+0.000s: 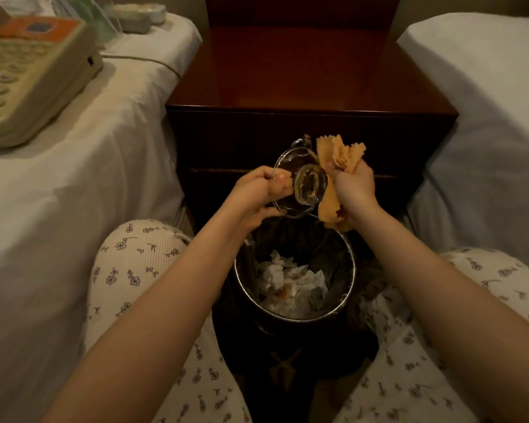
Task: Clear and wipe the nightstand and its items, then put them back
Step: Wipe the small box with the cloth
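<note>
- Dim bedroom, with a dark wooden nightstand (303, 80), glossy on top, between two white-sheeted beds.
- On the left bed (74, 193), a beige push-button telephone (28, 77) with an orange card on it and a cord (153, 61) trailing toward the nightstand; beyond it, small pale items too blurred to name.
- In front of the nightstand's drawers and above a round bin (353, 270), a clear glass cup (303, 184), tilted, handle uppermost.
- Left hand (257, 193): fingers curled round the cup's near rim, pinching the glass.
- Right hand (353, 187): fist closed tight round a bunched orange cloth (339, 157), with zigzag-edged ends sticking up above the fist and more hanging below; cloth touching the cup's right side.
- Bin on the floor between the knees, lined with a dark bag and holding crumpled white tissues (287, 279).
- Cream floral trousers (135, 261) on the knees either side of the bin.
</note>
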Motion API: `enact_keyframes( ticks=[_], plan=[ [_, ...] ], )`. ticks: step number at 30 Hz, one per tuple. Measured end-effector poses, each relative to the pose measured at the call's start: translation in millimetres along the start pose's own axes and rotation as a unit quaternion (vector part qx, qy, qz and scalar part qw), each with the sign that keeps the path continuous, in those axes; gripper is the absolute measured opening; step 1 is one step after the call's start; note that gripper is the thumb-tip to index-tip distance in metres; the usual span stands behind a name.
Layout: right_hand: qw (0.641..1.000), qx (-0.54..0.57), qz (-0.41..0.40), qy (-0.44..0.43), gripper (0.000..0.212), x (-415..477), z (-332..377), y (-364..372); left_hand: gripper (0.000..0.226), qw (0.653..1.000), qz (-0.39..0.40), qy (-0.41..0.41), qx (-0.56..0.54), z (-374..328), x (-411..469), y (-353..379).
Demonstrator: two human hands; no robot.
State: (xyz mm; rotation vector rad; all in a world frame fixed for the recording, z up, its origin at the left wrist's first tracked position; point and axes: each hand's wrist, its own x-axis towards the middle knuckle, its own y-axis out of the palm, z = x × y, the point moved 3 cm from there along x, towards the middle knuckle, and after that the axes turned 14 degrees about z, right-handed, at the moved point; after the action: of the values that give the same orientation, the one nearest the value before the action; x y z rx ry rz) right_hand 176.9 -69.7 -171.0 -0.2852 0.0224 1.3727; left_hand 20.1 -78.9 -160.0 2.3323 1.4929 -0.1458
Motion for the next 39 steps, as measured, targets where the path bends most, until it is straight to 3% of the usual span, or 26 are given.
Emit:
enact_keyframes(
  ticks=[7, 13, 19, 23, 25, 31, 39],
  plan=[
    [1.0, -0.017, -0.004, 0.015, 0.032, -11.1, -13.1, 15.4, 0.02, 0.986, -0.022, -0.013, -0.163, 2.3, -2.2, 3.8],
    [0.995, -0.013, -0.003, 0.098, 0.031, -22.0, -33.8, 32.8, 0.024, 0.985, -0.071, -0.045, -0.153, 11.4, -5.4, 2.0],
    [0.996, 0.041, 0.065, 0.046, 0.04, -50.7, -41.6, 50.5, 0.017, 0.981, -0.112, -0.051, -0.149, 21.7, 5.5, -3.7],
    [0.987, -0.087, 0.117, -0.073, 0.027, -61.1, -29.6, 60.1, 0.023, 0.982, -0.126, -0.08, -0.118, 33.6, 7.4, -3.5],
    [0.98, -0.126, 0.102, -0.114, 0.024, -58.3, -22.4, 59.3, 0.029, 0.984, -0.112, -0.083, -0.113, 35.1, 4.5, 0.9],
    [0.962, -0.245, 0.01, -0.123, 0.009, -39.6, -9.8, 41.8, 0.027, 0.994, -0.041, -0.059, -0.079, 35.0, 4.3, 13.4],
    [0.955, -0.239, 0.054, -0.166, 0.007, -37.4, -6.0, 40.6, 0.023, 0.994, -0.03, -0.05, -0.093, 32.9, 5.8, 15.0]
  ],
)
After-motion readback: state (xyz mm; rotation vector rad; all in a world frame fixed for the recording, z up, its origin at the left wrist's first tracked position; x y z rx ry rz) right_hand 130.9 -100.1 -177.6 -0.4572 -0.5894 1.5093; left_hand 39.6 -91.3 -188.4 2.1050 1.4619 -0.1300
